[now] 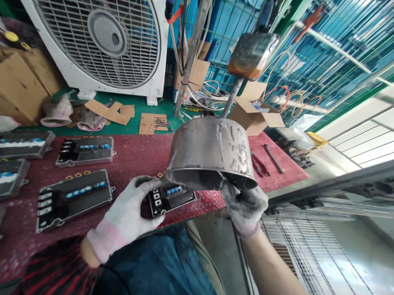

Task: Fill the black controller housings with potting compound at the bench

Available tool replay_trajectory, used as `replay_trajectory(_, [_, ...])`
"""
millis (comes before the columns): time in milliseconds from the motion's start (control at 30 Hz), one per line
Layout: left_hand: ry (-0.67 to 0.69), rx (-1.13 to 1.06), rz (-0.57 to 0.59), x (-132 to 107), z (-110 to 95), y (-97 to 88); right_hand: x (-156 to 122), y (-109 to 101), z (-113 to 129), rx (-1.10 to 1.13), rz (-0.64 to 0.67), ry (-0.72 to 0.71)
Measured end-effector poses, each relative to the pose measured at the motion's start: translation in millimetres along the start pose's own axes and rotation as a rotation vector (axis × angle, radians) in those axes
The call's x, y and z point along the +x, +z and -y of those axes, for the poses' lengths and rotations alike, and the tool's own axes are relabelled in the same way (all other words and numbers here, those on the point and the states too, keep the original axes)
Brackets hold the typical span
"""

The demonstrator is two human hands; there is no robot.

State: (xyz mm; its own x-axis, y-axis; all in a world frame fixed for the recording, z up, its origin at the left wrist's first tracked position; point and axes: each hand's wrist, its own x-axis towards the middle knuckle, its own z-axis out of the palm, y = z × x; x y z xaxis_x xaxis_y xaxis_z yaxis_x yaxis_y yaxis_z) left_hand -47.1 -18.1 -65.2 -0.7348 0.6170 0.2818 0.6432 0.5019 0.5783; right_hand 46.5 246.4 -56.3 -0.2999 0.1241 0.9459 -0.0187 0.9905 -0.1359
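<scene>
My left hand (129,211), in a white glove, has its thumb and fingers around the left end of a small black electronic module (168,195) in a metal case. A row of blue parts runs across the module, which lies at the red table's front edge. Over its right side hangs a steel pot (209,140), tilted with its opening toward me and streaked outside. My right hand (245,204), in a soiled glove, is closed at the pot's lower rim. Whether it also holds a tool inside is hidden. A rod (232,97) shows behind the pot.
More modules (75,196) lie on the red table (141,152) to the left. Pliers (260,164) and a metal bar (273,158) lie at right. Behind stand a large fan (107,38), cardboard boxes (256,112) and a wire fence with cables.
</scene>
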Motion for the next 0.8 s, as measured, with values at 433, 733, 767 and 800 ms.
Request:
replay_trajectory(433, [-0.053, 0.053, 0.037, 2.0, -7.1, -3.5, 19.8, 6.6, 31.2, 0.102, 0.044, -0.077])
replay_trajectory(733, [-0.023, 0.025, 0.029, 1.4, -3.9, -2.4, 21.7, 11.8, 37.1, 0.111, 0.059, -0.071])
replay_trajectory(767, [-0.021, 0.019, 0.023, 1.2, -3.4, -1.9, 22.1, 11.8, 36.3, 0.106, 0.054, -0.078])
replay_trajectory(800, [-0.019, 0.014, 0.019, 1.0, -2.9, -1.3, 22.7, 11.6, 35.4, 0.104, 0.054, -0.081])
